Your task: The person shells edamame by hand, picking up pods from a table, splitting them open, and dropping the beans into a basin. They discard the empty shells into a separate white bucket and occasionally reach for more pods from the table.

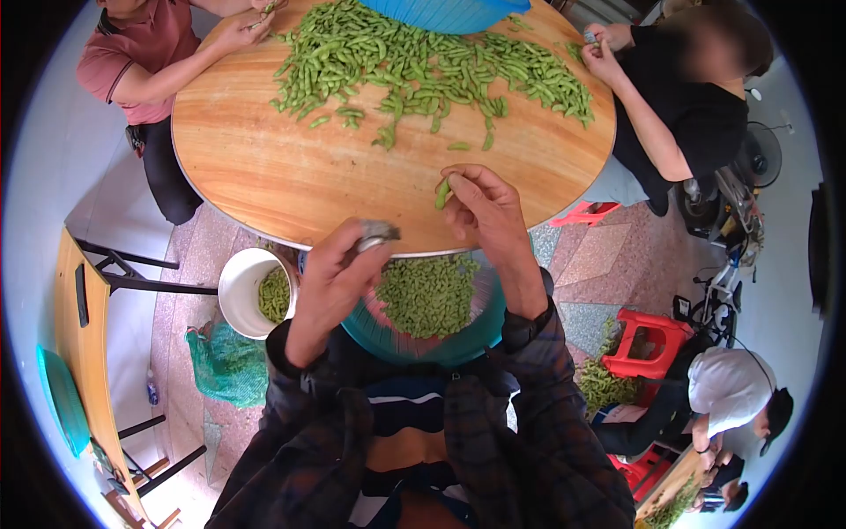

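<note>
My right hand (490,212) pinches a green soybean pod (442,194) between thumb and fingers, just above the near edge of the round wooden table (264,167). Left of it, my left hand (339,273) is closed, fingers curled. Grey material (377,232) shows at its fingertips; whether it is worn or held I cannot make out. Below both hands a teal basin (414,354) sits at my lap, with many shelled green beans (429,295) inside. A large heap of pods (352,53) spreads over the far part of the table, several lying loose nearer me.
A blue basin (441,16) stands on the heap. People sit at the table's left and right, handling pods. On the floor are a white bucket (236,295), a green mesh bag (225,366) and a red stool (648,344). Another table (79,353) is at left.
</note>
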